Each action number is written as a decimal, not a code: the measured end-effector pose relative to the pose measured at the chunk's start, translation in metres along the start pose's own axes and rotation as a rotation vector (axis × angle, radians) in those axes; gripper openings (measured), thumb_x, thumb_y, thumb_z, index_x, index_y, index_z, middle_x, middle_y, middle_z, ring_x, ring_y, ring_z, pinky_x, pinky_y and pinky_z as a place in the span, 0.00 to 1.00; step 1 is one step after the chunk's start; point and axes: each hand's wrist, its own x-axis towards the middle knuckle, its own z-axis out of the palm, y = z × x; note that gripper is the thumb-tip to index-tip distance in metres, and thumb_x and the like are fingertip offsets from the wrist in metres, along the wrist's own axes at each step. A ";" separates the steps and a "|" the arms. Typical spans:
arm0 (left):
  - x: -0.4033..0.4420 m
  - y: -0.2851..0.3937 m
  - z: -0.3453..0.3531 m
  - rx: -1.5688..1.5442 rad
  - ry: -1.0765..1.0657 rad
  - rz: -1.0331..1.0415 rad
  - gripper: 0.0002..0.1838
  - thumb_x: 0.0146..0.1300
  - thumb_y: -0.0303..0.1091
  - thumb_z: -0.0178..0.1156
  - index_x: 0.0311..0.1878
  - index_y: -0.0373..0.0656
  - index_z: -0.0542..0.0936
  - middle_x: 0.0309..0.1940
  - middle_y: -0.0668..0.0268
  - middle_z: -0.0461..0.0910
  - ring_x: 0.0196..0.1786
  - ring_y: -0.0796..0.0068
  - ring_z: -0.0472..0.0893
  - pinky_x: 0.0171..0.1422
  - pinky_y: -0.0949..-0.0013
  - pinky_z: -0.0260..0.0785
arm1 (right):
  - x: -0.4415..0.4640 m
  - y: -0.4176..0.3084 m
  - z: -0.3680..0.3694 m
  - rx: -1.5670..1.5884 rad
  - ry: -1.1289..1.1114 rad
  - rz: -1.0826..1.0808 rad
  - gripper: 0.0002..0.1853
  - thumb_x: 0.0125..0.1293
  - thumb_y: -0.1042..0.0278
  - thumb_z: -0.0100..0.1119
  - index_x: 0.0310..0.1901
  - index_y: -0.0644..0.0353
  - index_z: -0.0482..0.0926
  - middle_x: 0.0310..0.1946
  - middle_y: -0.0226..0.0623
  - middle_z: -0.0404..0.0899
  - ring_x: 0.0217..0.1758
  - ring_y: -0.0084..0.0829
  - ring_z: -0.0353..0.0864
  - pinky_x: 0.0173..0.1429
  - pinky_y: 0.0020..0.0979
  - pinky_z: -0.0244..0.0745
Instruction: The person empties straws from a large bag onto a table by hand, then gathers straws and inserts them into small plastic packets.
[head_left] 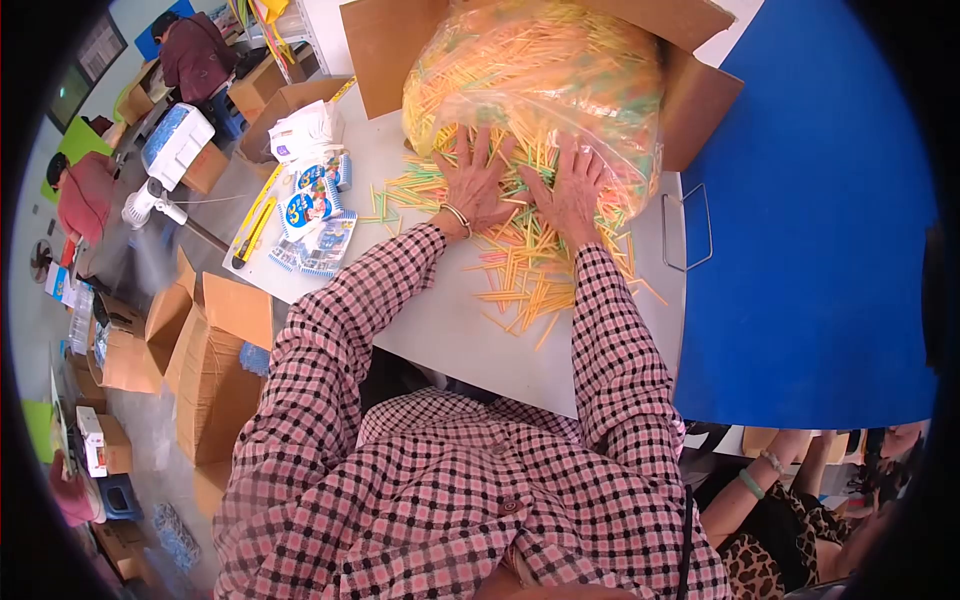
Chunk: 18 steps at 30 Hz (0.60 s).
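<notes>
A large clear plastic bag (540, 75) lies on its side, its mouth facing me, full of thin short sticks in yellow, orange, green and pink. Loose sticks (530, 280) have spilled from it across the white table (430, 320). My left hand (474, 187), with a bracelet at the wrist, rests on the sticks at the bag's mouth, fingers spread. Beside it my right hand (570, 195) lies palm down on the pile, fingers also apart. Both sets of fingertips reach the bag's edge. Neither hand grips anything I can see.
An opened cardboard box (695, 105) surrounds the bag. Printed packets (312, 207) and a yellow utility knife (255, 232) lie at the left. A blue board (810, 220) borders the right side. Cartons (215, 390) stand on the floor; other people sit or work nearby.
</notes>
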 end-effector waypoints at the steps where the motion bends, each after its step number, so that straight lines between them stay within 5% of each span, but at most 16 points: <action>1: -0.002 0.001 -0.001 -0.011 -0.005 -0.006 0.47 0.45 0.69 0.56 0.67 0.58 0.57 0.69 0.52 0.45 0.70 0.37 0.42 0.55 0.21 0.35 | 0.000 0.000 0.000 0.001 0.003 0.000 0.41 0.57 0.38 0.53 0.64 0.60 0.57 0.60 0.55 0.57 0.64 0.54 0.52 0.66 0.56 0.41; 18: -0.009 0.003 -0.004 -0.039 -0.034 0.060 0.52 0.44 0.71 0.55 0.69 0.55 0.51 0.69 0.46 0.40 0.71 0.38 0.38 0.60 0.25 0.28 | -0.009 -0.012 -0.022 0.010 -0.049 0.021 0.47 0.52 0.36 0.57 0.64 0.65 0.56 0.62 0.55 0.55 0.65 0.53 0.51 0.67 0.52 0.44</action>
